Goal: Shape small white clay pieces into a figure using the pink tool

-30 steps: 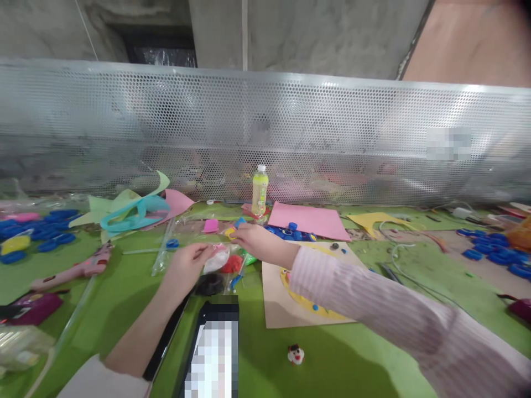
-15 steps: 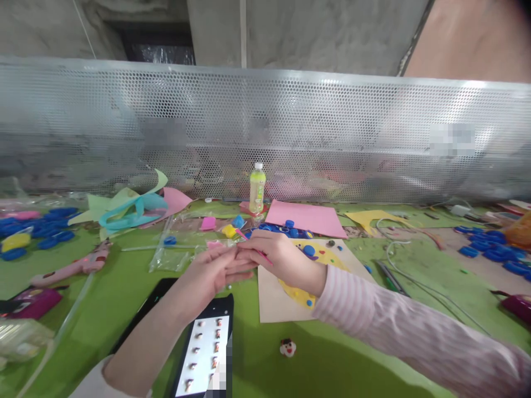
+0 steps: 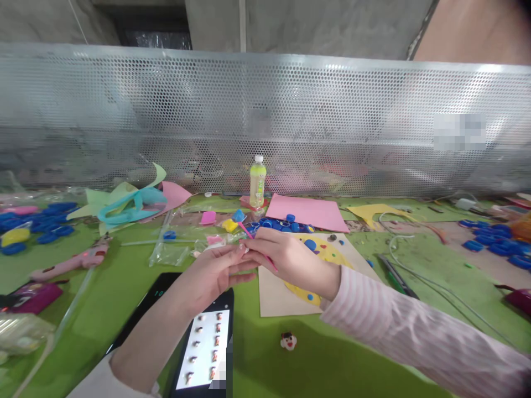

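Right hand (image 3: 290,258) pinches a thin pink stick (image 3: 258,247) against the flat open left hand (image 3: 211,272), looks like; could easily slip onto the phone (image 3: 205,348).

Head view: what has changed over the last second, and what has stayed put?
The left hand let go of the clear bag of coloured bits and drew back toward the body, palm up. The right hand came back from the far clutter to meet it, now holding a thin pink stick over the left fingertips. The phone, small figurine, card and bottle stayed put.
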`<state>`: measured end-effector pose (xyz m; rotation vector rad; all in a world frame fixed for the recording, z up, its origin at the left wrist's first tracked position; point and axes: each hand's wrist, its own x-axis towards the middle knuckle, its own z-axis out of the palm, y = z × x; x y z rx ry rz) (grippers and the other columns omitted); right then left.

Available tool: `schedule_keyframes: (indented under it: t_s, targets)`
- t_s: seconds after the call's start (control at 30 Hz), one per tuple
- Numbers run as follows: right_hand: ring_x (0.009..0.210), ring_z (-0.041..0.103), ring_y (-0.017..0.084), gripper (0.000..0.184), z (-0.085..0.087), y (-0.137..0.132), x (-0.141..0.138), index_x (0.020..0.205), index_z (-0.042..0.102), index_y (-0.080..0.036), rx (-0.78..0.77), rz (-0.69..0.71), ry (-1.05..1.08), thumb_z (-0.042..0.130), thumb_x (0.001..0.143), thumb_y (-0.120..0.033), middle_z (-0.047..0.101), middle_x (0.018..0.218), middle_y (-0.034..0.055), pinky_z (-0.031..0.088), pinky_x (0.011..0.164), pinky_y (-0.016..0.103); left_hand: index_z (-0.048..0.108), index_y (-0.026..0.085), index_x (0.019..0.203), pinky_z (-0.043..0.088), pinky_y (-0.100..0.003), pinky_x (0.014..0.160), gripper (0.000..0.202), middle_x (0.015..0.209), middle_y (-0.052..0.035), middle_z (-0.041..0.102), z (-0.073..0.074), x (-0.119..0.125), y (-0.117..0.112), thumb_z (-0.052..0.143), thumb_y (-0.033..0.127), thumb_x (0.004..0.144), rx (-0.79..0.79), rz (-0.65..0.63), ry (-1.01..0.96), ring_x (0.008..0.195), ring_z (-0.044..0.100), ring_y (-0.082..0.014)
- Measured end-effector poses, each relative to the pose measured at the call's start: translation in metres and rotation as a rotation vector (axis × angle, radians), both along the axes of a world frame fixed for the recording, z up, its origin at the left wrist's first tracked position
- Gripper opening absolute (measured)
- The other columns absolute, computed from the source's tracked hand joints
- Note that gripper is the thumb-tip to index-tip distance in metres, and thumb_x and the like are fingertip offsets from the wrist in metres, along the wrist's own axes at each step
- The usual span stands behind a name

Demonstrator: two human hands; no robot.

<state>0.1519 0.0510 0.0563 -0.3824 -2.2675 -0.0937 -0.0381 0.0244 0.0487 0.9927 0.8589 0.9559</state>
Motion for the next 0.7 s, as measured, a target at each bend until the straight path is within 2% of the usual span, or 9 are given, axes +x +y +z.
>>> schedule_keyframes:
  t_s: [0.1,0.27,0.43,0.6,0.7]
  targets:
    - [0.073,0.061,0.015,0.029,-0.004,0.0012,0.0008,0.11,0.066,-0.008,-0.024,0.006,0.047,0.042,0.105,-0.024,0.063,0.085,0.0078,0.059,0.067,0.029,0.078,0.02,0.093,0.06,-0.027,0.079,0.026,0.1,-0.0066,0.08,-0.0005,-0.0017,0.0001,0.083,0.037,0.075,0.031,0.018,0.032,0.097,0.072,-0.02]
    - [0.071,0.062,0.013,0.023,-0.0042,0.0004,0.0012,0.102,0.068,-0.012,-0.076,0.02,0.133,0.048,0.103,-0.023,0.063,0.082,0.0047,0.058,0.065,0.026,0.078,0.02,0.094,0.059,-0.027,0.081,0.022,0.102,-0.0068,0.079,-0.0012,-0.002,0.0009,0.08,0.036,0.078,0.077,0.051,0.075,0.099,0.071,-0.0196]
    - [0.07,0.061,0.014,0.023,-0.0029,-0.0019,0.0,0.095,0.069,-0.013,-0.097,0.044,0.154,0.049,0.102,-0.023,0.063,0.078,0.0043,0.057,0.064,0.026,0.079,0.02,0.083,0.058,-0.028,0.081,0.027,0.096,-0.0072,0.079,-0.0011,-0.0034,0.0023,0.085,0.042,0.07,0.097,0.067,0.128,0.093,0.07,-0.0197]
    - [0.07,0.062,0.014,0.022,-0.0029,-0.0041,0.0034,0.102,0.069,-0.01,-0.072,0.089,0.093,0.049,0.102,-0.019,0.066,0.082,0.0066,0.058,0.064,0.027,0.081,0.021,0.089,0.056,-0.029,0.082,0.024,0.097,-0.0078,0.08,0.0018,-0.004,-0.0026,0.083,0.04,0.073,0.136,0.023,0.184,0.095,0.071,-0.0218]
    - [0.071,0.062,0.014,0.023,-0.0021,-0.0055,0.0074,0.101,0.068,-0.011,-0.063,0.075,0.098,0.046,0.103,-0.017,0.066,0.082,0.0065,0.058,0.063,0.027,0.081,0.023,0.092,0.057,-0.032,0.083,0.027,0.099,-0.0075,0.08,0.0024,-0.0035,-0.0044,0.08,0.044,0.076,0.15,-0.015,0.172,0.094,0.071,-0.023]
